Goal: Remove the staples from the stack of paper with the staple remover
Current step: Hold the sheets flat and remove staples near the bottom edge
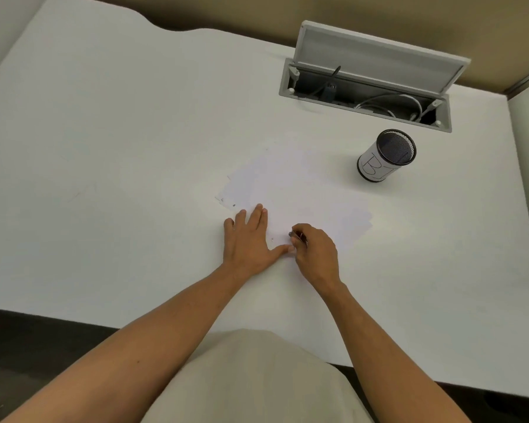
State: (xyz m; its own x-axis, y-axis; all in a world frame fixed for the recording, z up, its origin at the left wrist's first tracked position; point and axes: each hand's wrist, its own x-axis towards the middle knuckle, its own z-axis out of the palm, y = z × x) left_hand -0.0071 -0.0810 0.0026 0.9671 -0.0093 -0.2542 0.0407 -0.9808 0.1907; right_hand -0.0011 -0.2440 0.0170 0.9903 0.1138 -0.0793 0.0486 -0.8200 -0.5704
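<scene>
1. While my left hand (247, 239) lay flat on the near-left corner of the pale, slightly fanned stack of white paper (300, 196), its fingers were spread and pressed down, with the thumb reaching right toward my other hand.

2. My right hand (313, 248) was curled beside that thumb, fingers pinched around the small dark metal staple remover (292, 235); only its tip showed past my knuckles, so I could not tell how its claws stood.

3. The stack sat in the middle of the white desk (104, 148), well apart from the black mesh pen cup with a white paper label (387, 155) and from the grey cable hatch with its lid propped open (367, 87) further back.

4. I judged the step in hand to be working the tool under a staple near that near edge. A tiny dark mark (272, 239) lay between my hands, but it was too small to call a staple for certain.

5. To do it well, I needed to hold the sheets firmly close to the staple so they could not lift or tear.

6. I also needed to slide the tip low and level under the staple's crown, then squeeze slowly and not yank.

7. A few small specks (226, 202) near the stack's left corner may have been loose staples; I could not be sure.
</scene>
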